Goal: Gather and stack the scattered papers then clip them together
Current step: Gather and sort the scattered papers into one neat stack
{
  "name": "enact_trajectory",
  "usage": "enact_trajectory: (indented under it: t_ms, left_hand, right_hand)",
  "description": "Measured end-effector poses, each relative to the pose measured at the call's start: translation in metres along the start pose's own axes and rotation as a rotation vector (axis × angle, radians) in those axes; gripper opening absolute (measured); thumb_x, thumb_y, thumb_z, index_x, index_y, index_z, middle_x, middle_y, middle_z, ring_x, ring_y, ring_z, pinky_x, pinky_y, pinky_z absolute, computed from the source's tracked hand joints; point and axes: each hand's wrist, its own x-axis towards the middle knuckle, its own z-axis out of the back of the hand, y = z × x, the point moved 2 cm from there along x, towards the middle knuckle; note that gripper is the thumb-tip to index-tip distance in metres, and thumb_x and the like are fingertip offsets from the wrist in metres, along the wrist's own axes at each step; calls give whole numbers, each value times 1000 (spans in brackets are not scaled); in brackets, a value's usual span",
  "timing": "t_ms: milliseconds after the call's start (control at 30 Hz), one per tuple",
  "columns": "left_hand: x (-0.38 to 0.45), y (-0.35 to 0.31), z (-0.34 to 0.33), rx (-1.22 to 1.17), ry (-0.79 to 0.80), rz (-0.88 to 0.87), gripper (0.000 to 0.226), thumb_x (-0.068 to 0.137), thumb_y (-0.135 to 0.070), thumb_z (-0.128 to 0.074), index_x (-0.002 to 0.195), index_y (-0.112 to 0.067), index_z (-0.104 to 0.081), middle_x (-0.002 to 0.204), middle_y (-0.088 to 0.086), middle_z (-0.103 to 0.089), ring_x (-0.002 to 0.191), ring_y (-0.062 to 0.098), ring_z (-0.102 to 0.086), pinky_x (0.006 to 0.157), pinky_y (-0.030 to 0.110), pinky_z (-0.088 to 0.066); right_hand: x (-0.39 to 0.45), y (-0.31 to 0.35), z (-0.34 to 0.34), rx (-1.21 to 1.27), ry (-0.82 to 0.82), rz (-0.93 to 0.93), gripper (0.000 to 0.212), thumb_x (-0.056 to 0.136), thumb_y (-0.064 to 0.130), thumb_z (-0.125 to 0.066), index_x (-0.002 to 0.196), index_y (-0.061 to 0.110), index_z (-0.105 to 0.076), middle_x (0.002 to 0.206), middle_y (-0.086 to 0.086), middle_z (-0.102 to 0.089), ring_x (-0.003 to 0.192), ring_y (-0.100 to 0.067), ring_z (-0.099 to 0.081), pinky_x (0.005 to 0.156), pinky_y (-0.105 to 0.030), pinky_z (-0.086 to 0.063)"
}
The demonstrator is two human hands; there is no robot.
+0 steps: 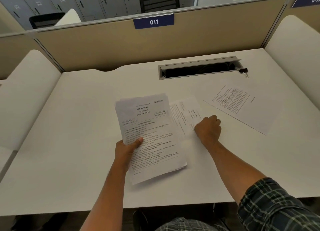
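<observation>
The left hand [128, 147] pinches the gathered stack of papers [149, 135] by its left edge, thumb on top, above the middle of the desk [78, 126]. Just to the stack's right a loose sheet [186, 113] lies flat, long axis running toward the desk's far edge; the right hand [208, 128] is nearer, resting on the sheet's near right part with knuckles up and fingers curled under, though whether they grip it I cannot tell. Another sheet [242, 107] lies toward the right edge, and the binder clip [244, 71] sits near the far right corner.
</observation>
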Motion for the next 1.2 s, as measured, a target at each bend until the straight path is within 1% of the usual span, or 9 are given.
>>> enact_trajectory:
  t_ms: [100,200,267,567,700,833,933,1033,1200]
  left_hand:
    - [1,1,0,5,-3,11,45,78,-22,-89,118,-11,-70,105,7,-81,89,33,-79,78,54,-65]
    - [1,1,-1,2,-2,16,47,77,-23,-90,118,-11,-70,104,6,-81,89,33,-79,78,55,-64]
    - [0,0,-2,5,1,12,47,77,-23,-90,118,-11,-70,105,6,-81,89,32,-79,77,54,-65]
    - [5,-4,-5,-3,9,19,46,77,-22,-89,117,-9,-70,104,8,-81,89,32,-79,76,52,-65]
    - [11,-10,-7,-7,20,6,46,76,-24,-89,115,-11,-70,103,7,-81,88,32,-79,71,48,-66]
    - [16,-16,-12,-25,27,-7,43,76,-23,-89,114,-12,-71,102,5,-81,88,31,-79,69,45,-66]
    - [19,-20,-18,-49,37,-23,39,79,-19,-87,113,-13,-71,102,5,-81,87,31,-80,67,43,-66]
    - [23,-25,-19,-79,18,-41,35,80,-15,-86,112,-13,-72,101,4,-81,86,29,-80,65,39,-65]
    - [32,-32,-19,-79,-33,-54,28,82,-16,-86,107,-18,-72,95,-4,-82,82,22,-80,63,37,-66]
  right_hand:
    - [-1,-3,-3,-27,-35,23,9,86,17,-63,87,11,-56,114,-14,-59,104,-32,-56,82,-38,-47]
    - [1,-4,-1,-66,-25,-52,44,84,32,-74,117,8,-57,121,-16,-61,110,-34,-59,92,-41,-47]
    - [4,-3,2,-84,-3,-74,54,84,36,-76,124,7,-53,124,-16,-61,113,-34,-60,96,-42,-46]
    - [15,-12,7,247,202,-116,38,80,24,-76,118,19,-68,122,-5,-69,116,-30,-64,95,-36,-52]
    - [11,-27,20,646,59,-79,10,81,19,-70,86,26,-65,92,6,-72,88,-20,-70,63,-26,-48]
    - [10,-27,66,1065,-116,-25,14,82,24,-83,81,29,-69,77,11,-74,75,-15,-74,55,-21,-54]
    - [12,-17,105,1291,-156,54,12,79,28,-87,74,27,-76,72,9,-76,66,-11,-74,56,-25,-58]
    - [12,-8,145,1346,-128,205,12,78,30,-88,83,21,-80,83,0,-79,75,-22,-77,63,-35,-63]
    - [0,1,210,1439,86,604,8,80,20,-86,88,20,-83,85,3,-80,78,-17,-77,65,-26,-60]
